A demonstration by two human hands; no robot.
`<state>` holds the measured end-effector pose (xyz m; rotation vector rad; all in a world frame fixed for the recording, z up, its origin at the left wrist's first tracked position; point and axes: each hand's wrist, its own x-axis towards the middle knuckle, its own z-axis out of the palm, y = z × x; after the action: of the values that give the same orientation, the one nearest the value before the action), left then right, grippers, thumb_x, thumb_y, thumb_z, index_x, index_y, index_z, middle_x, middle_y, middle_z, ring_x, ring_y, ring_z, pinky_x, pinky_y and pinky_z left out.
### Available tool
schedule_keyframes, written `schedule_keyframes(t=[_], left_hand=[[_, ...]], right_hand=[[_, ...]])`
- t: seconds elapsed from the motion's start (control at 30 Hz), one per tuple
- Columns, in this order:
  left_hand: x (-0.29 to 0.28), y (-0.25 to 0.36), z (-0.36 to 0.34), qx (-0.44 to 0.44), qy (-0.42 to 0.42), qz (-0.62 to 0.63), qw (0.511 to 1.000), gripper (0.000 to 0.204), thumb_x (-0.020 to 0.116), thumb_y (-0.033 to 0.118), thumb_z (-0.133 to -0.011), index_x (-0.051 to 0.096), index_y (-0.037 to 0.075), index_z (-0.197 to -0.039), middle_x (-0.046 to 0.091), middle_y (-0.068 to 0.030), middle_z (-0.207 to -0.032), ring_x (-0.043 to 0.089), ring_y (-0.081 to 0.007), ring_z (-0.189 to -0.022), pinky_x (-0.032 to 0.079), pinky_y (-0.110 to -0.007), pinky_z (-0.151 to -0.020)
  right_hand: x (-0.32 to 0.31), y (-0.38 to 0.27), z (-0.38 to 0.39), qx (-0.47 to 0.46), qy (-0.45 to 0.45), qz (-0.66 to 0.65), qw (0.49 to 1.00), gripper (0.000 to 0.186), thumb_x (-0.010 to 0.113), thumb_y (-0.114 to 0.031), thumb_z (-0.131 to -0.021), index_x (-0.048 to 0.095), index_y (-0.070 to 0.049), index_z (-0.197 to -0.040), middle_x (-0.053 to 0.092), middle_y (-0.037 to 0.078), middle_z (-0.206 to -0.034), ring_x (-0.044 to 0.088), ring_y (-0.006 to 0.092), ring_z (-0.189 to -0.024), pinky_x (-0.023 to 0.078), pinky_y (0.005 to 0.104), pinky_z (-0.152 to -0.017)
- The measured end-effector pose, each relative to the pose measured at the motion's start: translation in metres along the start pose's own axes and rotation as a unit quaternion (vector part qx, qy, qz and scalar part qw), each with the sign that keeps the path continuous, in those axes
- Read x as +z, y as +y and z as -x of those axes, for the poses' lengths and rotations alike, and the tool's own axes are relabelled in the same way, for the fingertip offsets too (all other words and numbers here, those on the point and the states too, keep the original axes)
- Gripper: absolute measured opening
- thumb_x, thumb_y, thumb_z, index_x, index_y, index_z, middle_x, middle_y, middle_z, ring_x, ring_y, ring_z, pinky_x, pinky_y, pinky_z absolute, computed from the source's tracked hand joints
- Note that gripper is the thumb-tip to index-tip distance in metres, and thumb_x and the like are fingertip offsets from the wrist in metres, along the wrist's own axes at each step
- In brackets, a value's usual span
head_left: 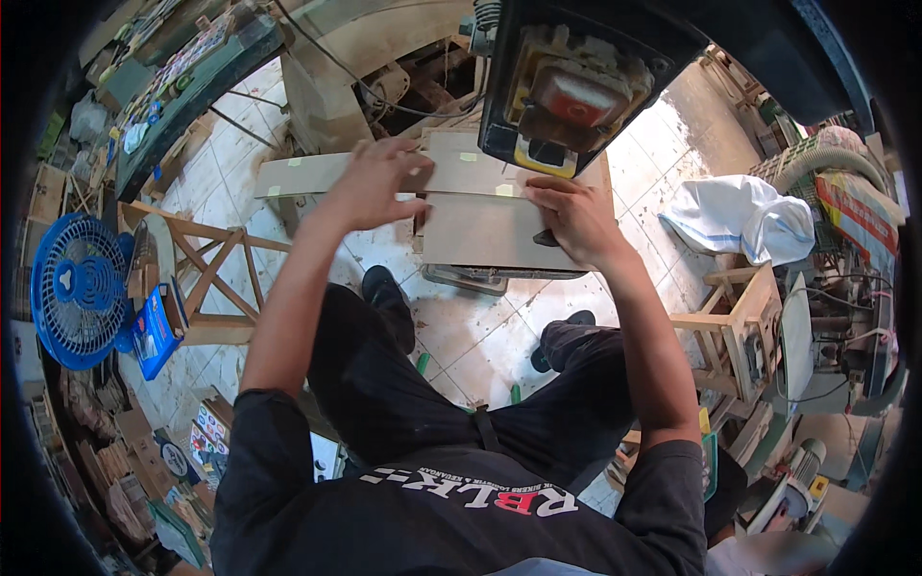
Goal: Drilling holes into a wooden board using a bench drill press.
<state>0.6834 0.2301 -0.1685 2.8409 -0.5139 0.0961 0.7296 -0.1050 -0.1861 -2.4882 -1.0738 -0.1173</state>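
Observation:
A long pale board strip [298, 173] with small pale yellow-green tags lies across the machine's table [485, 230], beneath a black machine head [567, 91] with a yellow-edged guard and red part. My left hand [379, 187] is over the strip, fingers curved and apart; whether they touch it is unclear. My right hand [567, 216] grips the strip near the guard with bent fingers pressed together. A small dark object by my right palm is too hidden to make out.
A blue fan [82, 283] and wooden stands [221, 274] are at my left. A white sack [735, 216], a ribbed hose [831, 163] and a wooden stool [735, 326] are at my right. My legs and feet are below on the tiled floor.

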Motion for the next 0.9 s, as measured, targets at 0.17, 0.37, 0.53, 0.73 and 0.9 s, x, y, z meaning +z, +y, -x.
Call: schedule_keyframes(t=[0.17,0.37,0.53,0.73,0.9], left_hand=[[0.036,0.037,-0.035,0.023,0.044,0.047,0.998,0.040,0.071,0.040,-0.084,0.070,0.019,-0.118,0.058,-0.0047,-0.136,0.050,-0.0274,-0.129,0.035,-0.049,-0.108],[0.034,0.025,-0.042,0.063,0.046,0.050,0.996,0.039,0.070,0.039,-0.083,0.072,0.023,-0.118,0.060,-0.0047,-0.130,0.052,-0.0292,-0.125,0.039,-0.051,-0.103],[0.036,0.017,-0.046,0.044,0.025,0.043,0.998,0.042,0.070,0.039,-0.079,0.073,0.025,-0.119,0.060,-0.0067,-0.127,0.052,-0.0304,-0.123,0.040,-0.052,-0.101],[0.043,0.014,-0.050,0.089,0.073,0.018,0.993,0.045,0.071,0.041,-0.076,0.074,0.025,-0.118,0.061,-0.0053,-0.123,0.053,-0.0291,-0.121,0.043,-0.051,-0.096],[0.038,0.018,-0.052,0.041,0.007,0.046,0.998,0.045,0.071,0.040,-0.075,0.075,0.025,-0.118,0.062,-0.0050,-0.122,0.054,-0.0268,-0.119,0.044,-0.048,-0.092]], right_hand=[[-0.005,-0.008,0.001,0.042,-0.007,-0.071,0.997,0.033,0.057,0.003,-0.081,0.072,-0.004,-0.110,0.068,0.013,-0.121,0.065,0.0331,-0.109,0.051,0.0409,-0.092],[-0.138,-0.017,0.002,0.193,0.347,-0.195,0.897,0.024,0.056,-0.010,-0.095,0.071,-0.001,-0.113,0.073,0.006,-0.109,0.067,0.0144,-0.098,0.050,0.0284,-0.089],[-0.222,-0.008,-0.044,0.071,0.477,-0.328,0.812,0.032,0.060,-0.028,-0.096,0.069,0.000,-0.108,0.070,0.013,-0.107,0.064,0.0174,-0.090,0.050,0.0336,-0.083],[-0.220,-0.007,-0.062,0.075,0.428,-0.273,0.858,0.033,0.058,-0.031,-0.097,0.066,0.000,-0.103,0.068,0.014,-0.103,0.061,0.0154,-0.081,0.048,0.0313,-0.072],[-0.223,-0.014,-0.058,0.063,0.437,-0.221,0.870,0.035,0.056,-0.034,-0.098,0.063,0.000,-0.099,0.066,0.015,-0.099,0.058,0.0137,-0.073,0.046,0.0293,-0.063]])
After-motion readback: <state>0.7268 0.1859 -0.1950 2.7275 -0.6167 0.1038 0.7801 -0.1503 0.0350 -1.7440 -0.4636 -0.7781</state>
